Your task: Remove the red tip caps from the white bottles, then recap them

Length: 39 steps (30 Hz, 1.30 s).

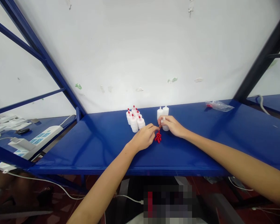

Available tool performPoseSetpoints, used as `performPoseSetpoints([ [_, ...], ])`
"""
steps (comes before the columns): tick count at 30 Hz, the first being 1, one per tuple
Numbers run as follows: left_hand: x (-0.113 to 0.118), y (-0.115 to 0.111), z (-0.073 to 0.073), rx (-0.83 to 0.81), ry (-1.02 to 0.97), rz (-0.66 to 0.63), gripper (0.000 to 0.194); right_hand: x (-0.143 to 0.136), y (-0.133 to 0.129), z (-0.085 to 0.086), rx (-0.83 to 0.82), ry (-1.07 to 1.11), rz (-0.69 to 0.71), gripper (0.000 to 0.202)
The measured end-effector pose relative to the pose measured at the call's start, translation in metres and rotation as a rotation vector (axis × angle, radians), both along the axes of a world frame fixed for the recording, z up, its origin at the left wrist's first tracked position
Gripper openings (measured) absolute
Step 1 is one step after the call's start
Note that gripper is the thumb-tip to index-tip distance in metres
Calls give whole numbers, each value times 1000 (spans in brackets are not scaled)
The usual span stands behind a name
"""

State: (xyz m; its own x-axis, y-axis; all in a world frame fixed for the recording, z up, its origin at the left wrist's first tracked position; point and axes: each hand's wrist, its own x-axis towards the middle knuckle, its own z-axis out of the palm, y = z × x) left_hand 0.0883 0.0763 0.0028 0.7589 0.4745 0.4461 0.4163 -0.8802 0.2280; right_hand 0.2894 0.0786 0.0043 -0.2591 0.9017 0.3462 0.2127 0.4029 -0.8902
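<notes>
On the blue table stands a group of several white bottles with red caps (134, 124), left of centre. My left hand (145, 136) is just in front of them, its fingers pinched together above a small pile of red caps (158, 137). My right hand (172, 125) meets it from the right, fingertips closed close to the left fingertips. What either hand holds is too small to make out. Behind and beside my right hand are white bottles without red caps (165, 111), one partly covered by the fingers.
A clear plastic bag (220, 106) with something red in it lies at the table's back right. Blue metal posts (58, 73) rise at the left, dark ones at the right. A white power strip (40, 140) with cables is beyond the left edge.
</notes>
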Motion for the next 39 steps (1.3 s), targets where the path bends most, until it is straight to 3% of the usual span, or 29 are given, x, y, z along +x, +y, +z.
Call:
performPoseSetpoints([
  [7,-3,9,-3,-113,21,-53,36,7,-1,6,35,-61,45,17],
  [15,-11,20,-4,-108,17,63,29,15,3,3,94,67,41,34],
  [22,-12,25,-5,-115,5,154,25,18,3,0,229,154,-35,27],
  [27,-11,20,-4,-113,16,67,29,17,1,-4,313,84,-67,31],
  [31,-9,15,-1,-150,13,-50,36,13,-1,-3,463,-151,-165,30],
  [35,-5,14,0,-172,-14,-122,39,8,1,2,372,-227,-146,32],
  [39,-2,16,-3,-173,-4,-97,35,9,6,1,311,-194,-94,35],
])
